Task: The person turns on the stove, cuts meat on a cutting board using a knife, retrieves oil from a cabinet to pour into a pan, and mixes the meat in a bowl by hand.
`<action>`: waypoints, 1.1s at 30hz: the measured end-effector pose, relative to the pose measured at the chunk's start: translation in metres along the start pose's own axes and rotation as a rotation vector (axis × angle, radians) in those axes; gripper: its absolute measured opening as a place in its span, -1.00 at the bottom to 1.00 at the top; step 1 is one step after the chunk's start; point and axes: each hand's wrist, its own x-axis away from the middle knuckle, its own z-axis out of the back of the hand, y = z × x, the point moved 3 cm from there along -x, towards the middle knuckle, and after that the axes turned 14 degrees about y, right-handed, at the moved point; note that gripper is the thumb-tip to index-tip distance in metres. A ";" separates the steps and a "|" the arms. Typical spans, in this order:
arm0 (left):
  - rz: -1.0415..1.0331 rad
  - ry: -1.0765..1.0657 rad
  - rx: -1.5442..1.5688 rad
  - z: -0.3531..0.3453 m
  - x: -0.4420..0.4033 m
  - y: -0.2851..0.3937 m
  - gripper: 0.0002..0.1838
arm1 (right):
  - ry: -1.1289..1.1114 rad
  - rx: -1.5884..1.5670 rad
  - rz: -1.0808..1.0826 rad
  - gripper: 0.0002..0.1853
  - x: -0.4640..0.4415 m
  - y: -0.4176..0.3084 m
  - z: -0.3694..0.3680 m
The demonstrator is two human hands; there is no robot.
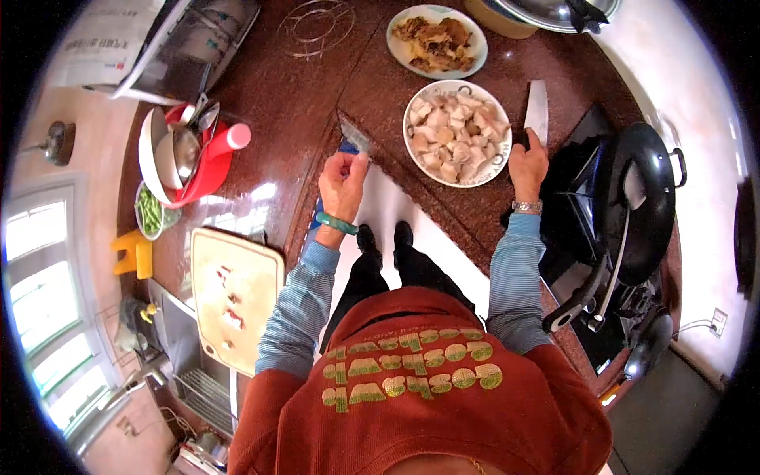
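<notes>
My right hand (pixel 528 165) is closed on the handle of a knife (pixel 537 111), whose broad blade points away from me over the counter. Just left of the knife is a white bowl of chopped pale meat (pixel 457 133). My left hand (pixel 343 184), with a green bangle at the wrist, has its fingers curled at the counter's inner edge, beside something blue and a greyish piece (pixel 354 136); what the fingers hold, if anything, I cannot make out. Behind the bowl sits a plate of browned food (pixel 438 42).
A black wok (pixel 643 206) stands on the stove at the right. On the left are a red basin (pixel 207 170) with bowls, a tub of green vegetables (pixel 150 210) and a cutting board (pixel 235 293) with meat scraps beside the sink. A wire rack (pixel 317 26) lies at the back.
</notes>
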 end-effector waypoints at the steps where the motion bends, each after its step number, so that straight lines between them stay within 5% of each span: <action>1: -0.011 -0.019 0.013 0.002 0.008 0.012 -0.78 | 0.012 0.003 0.044 -0.54 0.002 0.000 0.001; 4: -0.124 -0.029 -0.009 0.007 0.030 0.006 -0.85 | -0.023 -0.007 0.024 -0.53 0.006 0.004 0.000; 10: 0.005 -0.338 -0.036 0.025 0.090 -0.016 -0.80 | -0.077 -0.058 0.058 -0.56 0.014 0.010 0.002; 16: 0.136 -0.397 -0.032 0.084 0.169 -0.069 -0.85 | 0.159 0.013 0.281 -0.52 0.054 -0.014 0.041; 18: 0.184 -0.357 -0.024 0.121 0.199 -0.089 -0.85 | 0.021 -0.337 0.183 -0.54 0.087 -0.045 0.065; 19: 0.138 -0.358 -0.071 0.140 0.216 -0.099 -0.85 | -0.173 -0.596 -0.074 -0.65 0.114 -0.070 0.083; 21: 0.097 -0.374 -0.094 0.187 0.251 -0.113 -0.81 | -0.596 -0.891 -0.163 -0.84 0.163 -0.096 0.107; 22: 0.224 -0.458 -0.079 0.216 0.269 -0.120 -0.75 | -0.815 -1.026 -0.166 -0.89 0.189 -0.104 0.117; 25: 0.858 -0.203 0.300 0.295 0.351 -0.173 -0.65 | -1.334 -1.304 -0.515 -0.91 0.283 -0.102 0.114; 26: 0.999 -0.067 0.341 0.327 0.382 -0.194 -0.63 | -1.309 -1.036 -0.384 -0.84 0.325 -0.094 0.092; 27: 0.918 -0.012 0.101 0.361 0.415 -0.222 -0.61 | -1.414 -0.738 -0.164 -0.69 0.392 -0.126 0.119; 28: 0.835 0.038 -0.138 0.391 0.450 -0.253 -0.58 | -1.582 -0.242 0.291 -0.63 0.422 -0.086 0.080; 29: 0.817 0.082 -0.330 0.418 0.487 -0.280 -0.57 | -1.161 0.014 1.268 -0.58 0.463 -0.090 0.096; 30: 0.806 0.119 -0.524 0.443 0.527 -0.303 -0.55 | -1.185 -0.494 1.095 -0.60 0.491 -0.080 0.088; 31: 0.748 0.316 -0.569 0.465 0.563 -0.325 -0.53 | -1.503 -0.502 0.269 -0.70 0.522 -0.105 0.123; 32: 1.094 0.490 -0.264 0.488 0.583 -0.327 -0.56 | -1.711 -0.567 0.082 -0.80 0.542 -0.121 0.148; 33: 1.304 0.766 -0.001 0.507 0.593 -0.307 -0.54 | -1.743 -0.489 0.266 -0.83 0.554 -0.121 0.154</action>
